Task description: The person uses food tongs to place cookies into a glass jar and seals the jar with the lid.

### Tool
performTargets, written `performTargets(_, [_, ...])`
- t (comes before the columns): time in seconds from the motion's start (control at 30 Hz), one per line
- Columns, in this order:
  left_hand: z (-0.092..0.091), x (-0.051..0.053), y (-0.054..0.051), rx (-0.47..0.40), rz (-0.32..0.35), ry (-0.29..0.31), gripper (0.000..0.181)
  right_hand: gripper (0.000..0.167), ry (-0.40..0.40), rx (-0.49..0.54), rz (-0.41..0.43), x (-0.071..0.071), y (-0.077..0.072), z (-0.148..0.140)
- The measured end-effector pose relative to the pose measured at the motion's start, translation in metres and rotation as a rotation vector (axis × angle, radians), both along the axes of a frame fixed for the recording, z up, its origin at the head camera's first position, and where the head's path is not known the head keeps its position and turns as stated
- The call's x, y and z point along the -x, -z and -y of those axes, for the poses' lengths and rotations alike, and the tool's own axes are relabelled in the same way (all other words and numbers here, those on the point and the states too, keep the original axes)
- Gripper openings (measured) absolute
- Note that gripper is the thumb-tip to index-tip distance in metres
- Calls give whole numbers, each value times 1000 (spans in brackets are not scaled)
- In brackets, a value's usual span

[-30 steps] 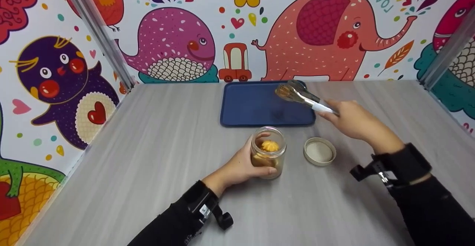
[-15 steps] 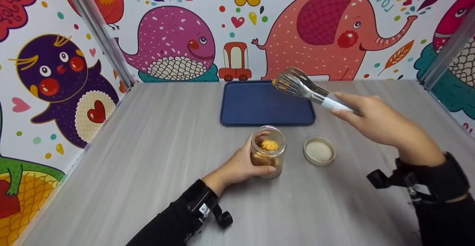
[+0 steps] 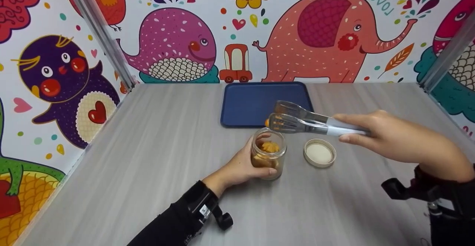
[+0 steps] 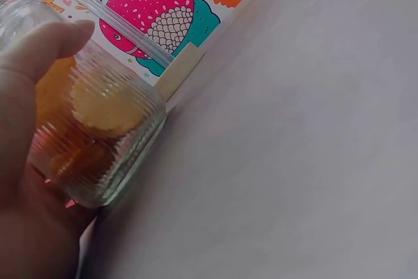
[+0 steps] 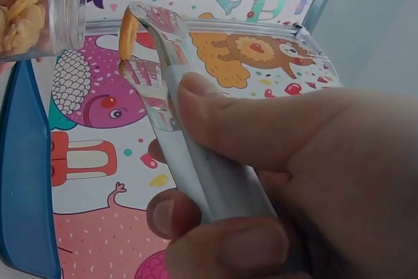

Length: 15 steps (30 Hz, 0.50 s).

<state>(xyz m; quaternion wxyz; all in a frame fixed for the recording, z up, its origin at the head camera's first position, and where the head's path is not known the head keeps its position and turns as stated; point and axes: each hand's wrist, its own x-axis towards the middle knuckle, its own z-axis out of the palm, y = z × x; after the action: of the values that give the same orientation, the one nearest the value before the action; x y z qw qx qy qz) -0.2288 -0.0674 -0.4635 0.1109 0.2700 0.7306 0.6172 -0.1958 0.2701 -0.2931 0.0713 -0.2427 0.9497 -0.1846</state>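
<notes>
My left hand [image 3: 239, 168] grips a clear glass jar [image 3: 277, 166] that stands upright on the table, its mouth uncovered. Inside lie several golden cookies [image 3: 270, 147], the topmost ridged like a flower; ribbed glass blurs the lower ones in the left wrist view. In my right hand [image 3: 389, 134] is a pair of metal tongs [image 3: 315, 124] with pale handles, squeezed between thumb and fingers. One thin golden cookie [image 5: 128, 34] is pinched at the tips of the tongs, as the right wrist view shows. The tongs' heads hover just above the jar's far rim.
Behind the jar a dark blue tray [image 3: 245, 105] lies flat near the back wall. A round pale lid [image 3: 320, 153] rests inside up on the table [image 3: 156, 146], right of the jar. Cartoon-printed walls [image 3: 245, 30] enclose the back and sides.
From over the tray, the tongs rose a little and then came down and nearer, to above the jar's rim, with the cookie between them. My right hand shifted rightward; the left stayed put.
</notes>
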Motion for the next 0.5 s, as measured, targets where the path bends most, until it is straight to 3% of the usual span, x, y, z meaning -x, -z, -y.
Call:
performTargets(0.3, [0,-1,-1,8,15,-4,107,68,-44,-11,85,-5,-2,7])
performTargets(0.5, [1,-2,-2,20,41,-8,112,64,-77,-9,83,-7,-1,10])
